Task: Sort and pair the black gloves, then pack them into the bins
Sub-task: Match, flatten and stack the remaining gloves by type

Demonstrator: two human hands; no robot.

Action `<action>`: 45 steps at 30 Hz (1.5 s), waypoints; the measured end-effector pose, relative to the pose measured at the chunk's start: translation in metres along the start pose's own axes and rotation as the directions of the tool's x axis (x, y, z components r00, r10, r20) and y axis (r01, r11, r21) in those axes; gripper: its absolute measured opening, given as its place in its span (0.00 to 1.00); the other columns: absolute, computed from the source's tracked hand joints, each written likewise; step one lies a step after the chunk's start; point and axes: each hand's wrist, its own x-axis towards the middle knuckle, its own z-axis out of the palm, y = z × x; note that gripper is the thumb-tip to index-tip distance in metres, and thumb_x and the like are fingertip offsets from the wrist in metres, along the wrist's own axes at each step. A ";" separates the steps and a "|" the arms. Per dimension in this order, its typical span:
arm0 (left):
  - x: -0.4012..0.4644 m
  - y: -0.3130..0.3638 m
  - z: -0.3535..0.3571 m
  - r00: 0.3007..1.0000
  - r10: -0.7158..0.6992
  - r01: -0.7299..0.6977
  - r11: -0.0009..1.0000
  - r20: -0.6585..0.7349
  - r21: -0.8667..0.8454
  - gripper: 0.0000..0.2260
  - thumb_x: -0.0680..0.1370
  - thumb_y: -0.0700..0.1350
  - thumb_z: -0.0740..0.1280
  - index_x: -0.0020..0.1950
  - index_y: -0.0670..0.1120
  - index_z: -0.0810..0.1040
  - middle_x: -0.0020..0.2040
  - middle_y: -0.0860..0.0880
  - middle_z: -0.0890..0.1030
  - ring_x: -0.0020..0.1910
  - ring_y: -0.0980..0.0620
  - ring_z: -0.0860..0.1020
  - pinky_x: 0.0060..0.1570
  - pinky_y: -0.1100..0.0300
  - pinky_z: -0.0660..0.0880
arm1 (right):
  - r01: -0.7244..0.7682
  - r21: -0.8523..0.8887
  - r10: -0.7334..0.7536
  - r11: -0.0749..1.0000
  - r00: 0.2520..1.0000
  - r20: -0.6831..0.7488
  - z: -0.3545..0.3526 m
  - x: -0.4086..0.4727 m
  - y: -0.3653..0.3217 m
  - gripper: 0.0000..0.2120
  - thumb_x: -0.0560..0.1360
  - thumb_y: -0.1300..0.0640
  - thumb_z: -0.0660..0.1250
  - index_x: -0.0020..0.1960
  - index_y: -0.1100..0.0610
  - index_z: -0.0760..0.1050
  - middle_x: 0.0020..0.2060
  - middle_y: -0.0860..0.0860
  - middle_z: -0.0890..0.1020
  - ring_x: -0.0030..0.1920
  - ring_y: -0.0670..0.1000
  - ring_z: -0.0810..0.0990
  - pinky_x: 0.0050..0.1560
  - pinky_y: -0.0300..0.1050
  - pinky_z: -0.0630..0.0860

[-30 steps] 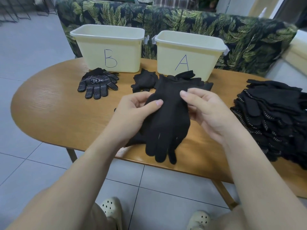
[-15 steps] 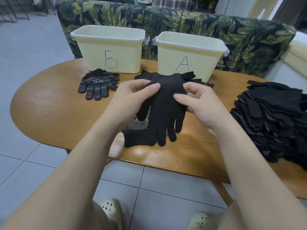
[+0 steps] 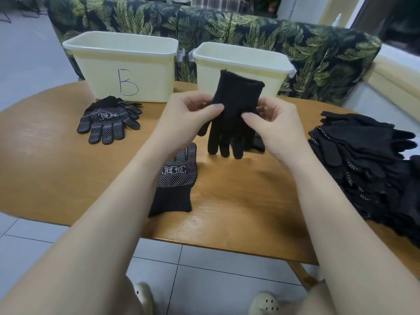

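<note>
A plain black glove [image 3: 231, 114] hangs cuff up and fingers down in front of the right cream bin [image 3: 241, 62], hiding its letter. My left hand [image 3: 193, 114] pinches its left edge and my right hand [image 3: 270, 123] pinches its right edge. A dotted black glove [image 3: 175, 180] with a white logo lies flat on the wooden table [image 3: 56, 173] under my left forearm. Another dotted glove pair [image 3: 109, 123] lies before the cream bin marked B [image 3: 127, 71]. A big heap of black gloves [image 3: 372, 164] covers the table's right end.
Both bins stand at the table's back edge against a leaf-print sofa [image 3: 250, 26]. The table's front edge runs just before my knees, with tiled floor [image 3: 204, 280] and my pale clogs below.
Both hands lifted the plain glove up and away from me, toward the right bin, now held cuff up. The dotted glove beneath it became uncovered on the table.
</note>
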 end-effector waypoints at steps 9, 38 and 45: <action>-0.073 -0.011 -0.003 0.965 0.028 -0.148 0.881 0.261 0.450 0.06 0.79 0.48 0.71 0.53 0.49 0.86 0.47 0.53 0.86 0.50 0.52 0.83 0.57 0.50 0.77 | 0.037 -0.292 0.054 0.956 0.953 0.298 -0.021 -0.058 0.013 0.11 0.77 0.61 0.73 0.46 0.43 0.82 0.41 0.41 0.85 0.44 0.44 0.83 0.47 0.41 0.78; -0.117 -0.025 -0.040 0.877 -0.325 -0.196 0.430 0.353 0.881 0.37 0.76 0.68 0.40 0.84 0.57 0.50 0.84 0.56 0.47 0.82 0.58 0.44 0.69 0.73 0.33 | 0.146 -0.770 0.295 0.622 0.866 0.403 0.025 -0.114 0.025 0.27 0.87 0.45 0.47 0.84 0.50 0.50 0.83 0.48 0.51 0.83 0.49 0.46 0.82 0.50 0.43; -0.106 -0.014 -0.061 0.890 -0.404 -0.056 0.365 0.212 0.930 0.26 0.85 0.56 0.55 0.83 0.55 0.57 0.83 0.55 0.54 0.82 0.53 0.54 0.78 0.58 0.51 | 0.179 -0.749 0.283 0.637 0.850 0.444 0.052 -0.095 0.027 0.29 0.86 0.42 0.45 0.84 0.50 0.47 0.84 0.48 0.47 0.83 0.48 0.42 0.82 0.53 0.39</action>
